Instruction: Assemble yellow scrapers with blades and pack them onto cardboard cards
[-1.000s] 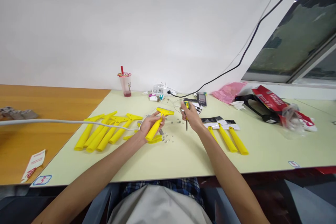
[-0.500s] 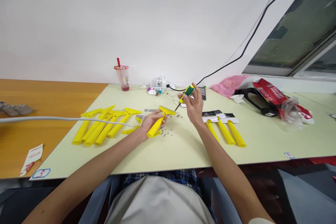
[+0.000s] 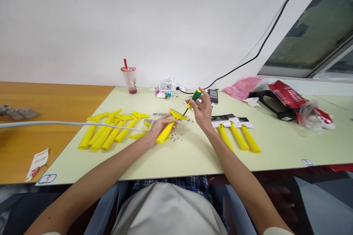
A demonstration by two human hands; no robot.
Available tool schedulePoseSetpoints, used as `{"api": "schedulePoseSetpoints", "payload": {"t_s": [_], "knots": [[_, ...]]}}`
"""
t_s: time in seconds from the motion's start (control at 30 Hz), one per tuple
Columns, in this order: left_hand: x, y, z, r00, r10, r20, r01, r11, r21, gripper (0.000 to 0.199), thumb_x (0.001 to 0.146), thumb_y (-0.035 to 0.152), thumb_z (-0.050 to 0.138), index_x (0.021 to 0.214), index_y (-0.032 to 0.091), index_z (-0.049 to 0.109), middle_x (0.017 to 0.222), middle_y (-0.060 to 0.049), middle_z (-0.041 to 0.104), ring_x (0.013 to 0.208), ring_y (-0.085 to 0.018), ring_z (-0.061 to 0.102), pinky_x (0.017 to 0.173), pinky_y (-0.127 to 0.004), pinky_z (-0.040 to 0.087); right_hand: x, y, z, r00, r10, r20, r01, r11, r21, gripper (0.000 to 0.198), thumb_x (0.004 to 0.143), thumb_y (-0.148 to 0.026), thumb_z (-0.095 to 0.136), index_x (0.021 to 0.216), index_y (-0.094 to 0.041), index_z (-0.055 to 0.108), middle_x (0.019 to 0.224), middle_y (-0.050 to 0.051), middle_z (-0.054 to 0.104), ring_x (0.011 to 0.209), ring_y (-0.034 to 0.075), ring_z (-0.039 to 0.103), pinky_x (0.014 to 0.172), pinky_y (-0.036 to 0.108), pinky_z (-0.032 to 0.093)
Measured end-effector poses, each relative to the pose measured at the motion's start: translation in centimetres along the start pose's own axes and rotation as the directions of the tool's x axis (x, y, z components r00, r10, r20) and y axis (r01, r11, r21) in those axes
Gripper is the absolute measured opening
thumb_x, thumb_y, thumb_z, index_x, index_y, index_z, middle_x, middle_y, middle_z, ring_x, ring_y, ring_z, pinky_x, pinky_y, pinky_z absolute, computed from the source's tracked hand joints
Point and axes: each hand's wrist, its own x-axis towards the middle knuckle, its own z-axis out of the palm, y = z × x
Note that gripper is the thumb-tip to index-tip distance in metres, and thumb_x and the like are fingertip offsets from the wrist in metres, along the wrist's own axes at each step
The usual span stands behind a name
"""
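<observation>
My left hand (image 3: 160,126) is closed around a yellow plastic scraper (image 3: 165,133), its wide head pointing away from me. My right hand (image 3: 203,109) grips a green and yellow screwdriver (image 3: 195,96), tilted so that its tip meets the scraper's head near the right end. Whether a screw sits under the tip is too small to tell. Loose screws (image 3: 174,136) lie scattered on the table just beyond and beside the scraper. Flat metal blades (image 3: 160,114) and more yellow scraper parts (image 3: 137,136) lie behind my left hand.
Several yellow scraper handles (image 3: 110,136) lie at the left. On the right are three scrapers (image 3: 239,136) with black-and-white covered heads. Behind stand a drink cup (image 3: 130,80), a power strip (image 3: 167,85) and a phone (image 3: 213,96). A grey cable (image 3: 82,123) crosses from the left.
The screwdriver's tip has come down onto the scraper's head, and its handle has dropped slightly. My left hand still holds the scraper. The whole view has shifted a little.
</observation>
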Motion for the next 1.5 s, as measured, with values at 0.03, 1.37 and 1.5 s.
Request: {"api": "schedulePoseSetpoints", "payload": {"t_s": [0.03,1.37,1.5], "knots": [[0.0,0.0,0.1,1.0,-0.001,-0.005,0.001,1.0,0.001,0.067,0.08,-0.007,0.067,0.14,0.019,0.05,0.108,-0.012,0.073,0.077,-0.017,0.074,0.062,-0.022,0.056,0.0,0.0,0.0,1.0,0.004,0.0,-0.004,1.0,0.005,0.07,0.101,-0.067,0.071,0.161,-0.041,0.047,0.132,0.01,0.062,0.099,0.026,0.079,0.089,0.047,0.069],[0.8,-0.2,-1.0,0.994,0.1,-0.036,-0.099,0.995,0.035,0.063,0.072,-0.003,0.074,0.127,0.021,0.052,0.096,-0.007,0.073,0.071,-0.015,0.071,0.063,-0.022,0.055,-0.8,0.5,-0.1,0.989,-0.053,0.136,0.061,0.997,-0.051,0.069,0.106,-0.058,0.067,0.166,-0.038,0.042,0.139,0.011,0.068,0.115,0.026,0.075,0.104,0.048,0.064],[0.7,-0.2,-1.1,0.995,0.094,-0.028,-0.089,0.988,0.122,0.063,0.075,0.003,0.075,0.131,0.021,0.052,0.089,-0.006,0.073,0.063,-0.015,0.067,0.057,-0.022,0.051,-0.9,0.7,-0.1,0.994,-0.053,0.097,0.066,0.989,-0.135,0.071,0.099,-0.06,0.077,0.161,-0.038,0.05,0.114,0.006,0.074,0.102,0.026,0.075,0.097,0.047,0.066]]}}
